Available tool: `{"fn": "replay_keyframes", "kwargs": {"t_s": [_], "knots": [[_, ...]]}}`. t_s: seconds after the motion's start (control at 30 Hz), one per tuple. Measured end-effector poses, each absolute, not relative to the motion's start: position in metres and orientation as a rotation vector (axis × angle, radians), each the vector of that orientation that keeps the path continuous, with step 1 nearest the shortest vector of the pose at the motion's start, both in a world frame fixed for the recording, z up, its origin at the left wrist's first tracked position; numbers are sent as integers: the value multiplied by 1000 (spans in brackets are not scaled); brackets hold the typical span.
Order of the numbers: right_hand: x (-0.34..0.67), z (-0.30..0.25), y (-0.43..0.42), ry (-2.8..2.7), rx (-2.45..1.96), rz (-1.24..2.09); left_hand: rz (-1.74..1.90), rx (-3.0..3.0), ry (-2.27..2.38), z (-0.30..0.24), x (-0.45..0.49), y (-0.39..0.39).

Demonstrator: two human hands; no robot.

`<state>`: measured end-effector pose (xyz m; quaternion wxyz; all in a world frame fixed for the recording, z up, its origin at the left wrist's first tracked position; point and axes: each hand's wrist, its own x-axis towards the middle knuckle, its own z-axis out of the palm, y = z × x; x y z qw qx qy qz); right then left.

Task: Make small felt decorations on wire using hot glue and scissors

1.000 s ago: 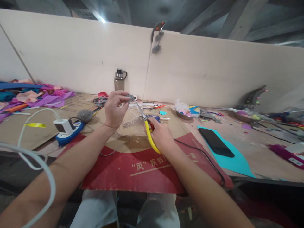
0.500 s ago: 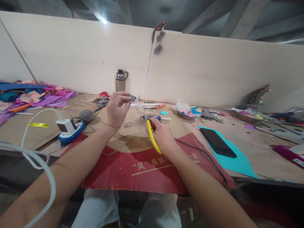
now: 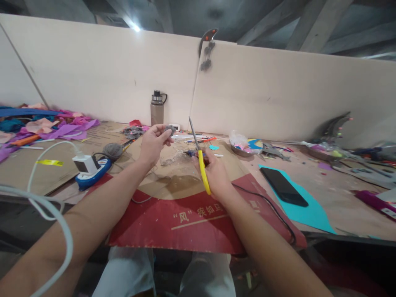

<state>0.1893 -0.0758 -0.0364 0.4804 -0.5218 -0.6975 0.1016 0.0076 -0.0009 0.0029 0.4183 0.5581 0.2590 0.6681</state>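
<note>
My left hand (image 3: 154,142) pinches a small fuzzy grey piece (image 3: 170,130) between thumb and fingers, above the cardboard. What the piece is made of is hard to tell; its colour is like the ball of grey yarn (image 3: 112,151) lying to the left. In my right hand (image 3: 215,172) is a pair of scissors (image 3: 202,171) with yellow handles, my fingers wrapped round them. The blades point up and away, look closed, and stand apart from the grey piece. Loose pale scraps (image 3: 175,161) lie on the cardboard between my hands.
A red and brown cardboard sheet (image 3: 185,231) covers the table's front. A blue power strip (image 3: 93,175) with a white plug and cables sits left. On the right, a black phone (image 3: 283,185) rests on turquoise paper. A bottle (image 3: 157,111) and a bowl (image 3: 241,151) stand farther back.
The scissors have moved right, away from the grey piece, and their blades now point more upright. My left hand has turned and lowered slightly, still pinching the piece.
</note>
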Motion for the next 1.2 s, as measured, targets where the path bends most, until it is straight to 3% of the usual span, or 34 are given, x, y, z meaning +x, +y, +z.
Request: {"fn": "replay_keyframes", "kwargs": {"t_s": [0.93, 1.2], "knots": [[175, -34, -61, -1441, -1163, 499, 1390, 965, 593, 6, 3, 2], [168, -18, -50, -1675, -1178, 307, 1384, 977, 583, 8, 0, 0]]}}
